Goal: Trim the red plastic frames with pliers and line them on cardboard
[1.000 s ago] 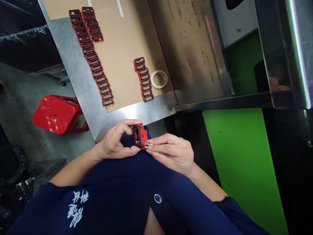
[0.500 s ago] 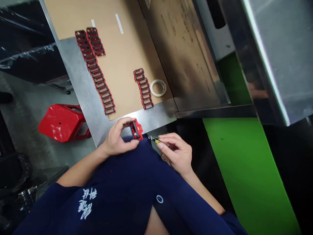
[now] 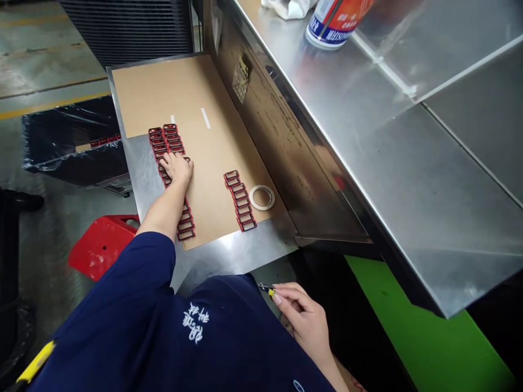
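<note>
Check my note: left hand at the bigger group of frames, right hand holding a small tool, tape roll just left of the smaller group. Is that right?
Not quite: the head view shows the tape roll just right of the smaller group. The left hand is at the bigger group, and the right hand holds a small tool.

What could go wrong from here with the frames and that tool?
1. The left hand covers part of the left-side frames, packed close together; a nudge could knock them out of line.
2. The right hand holds the small tool by the fingertips, off the near edge of the table; a slip could drop it.
3. The tape roll sits beside the shorter row; bumped, it might push those frames askew.
</note>
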Demonstrator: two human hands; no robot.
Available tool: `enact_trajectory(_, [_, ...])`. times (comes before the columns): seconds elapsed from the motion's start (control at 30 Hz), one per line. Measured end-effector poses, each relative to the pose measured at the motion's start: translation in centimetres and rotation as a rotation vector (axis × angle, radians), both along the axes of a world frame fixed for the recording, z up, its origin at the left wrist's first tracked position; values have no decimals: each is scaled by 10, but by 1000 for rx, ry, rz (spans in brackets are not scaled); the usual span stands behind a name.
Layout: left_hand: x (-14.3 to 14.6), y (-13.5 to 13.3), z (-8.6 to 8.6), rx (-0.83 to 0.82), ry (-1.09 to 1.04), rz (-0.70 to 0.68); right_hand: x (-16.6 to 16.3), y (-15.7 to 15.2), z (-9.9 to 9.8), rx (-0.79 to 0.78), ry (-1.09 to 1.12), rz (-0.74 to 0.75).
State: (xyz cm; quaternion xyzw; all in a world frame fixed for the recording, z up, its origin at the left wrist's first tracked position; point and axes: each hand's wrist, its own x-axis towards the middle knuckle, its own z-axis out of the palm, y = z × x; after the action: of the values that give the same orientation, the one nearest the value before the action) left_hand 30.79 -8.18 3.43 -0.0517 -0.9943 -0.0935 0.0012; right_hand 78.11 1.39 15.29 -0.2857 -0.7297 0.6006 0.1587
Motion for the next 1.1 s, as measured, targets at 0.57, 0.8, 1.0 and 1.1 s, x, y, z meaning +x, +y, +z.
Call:
enact_trajectory(0.57, [-25, -35, -20, -113, 96, -293, -10, -2, -9, -108, 27, 15])
enact_trajectory(0.8, [-32, -30, -16, -138, 68, -312, -11, -3, -10, -117, 18, 11])
enact_trajectory(1.0, [-40, -30, -10, -160, 64, -260, -8, -6, -14, -163, 5, -21])
enact_trajectory(1.1, [-40, -29, -5, -163, 68, -243, -6, -7, -17, -201, 2, -9])
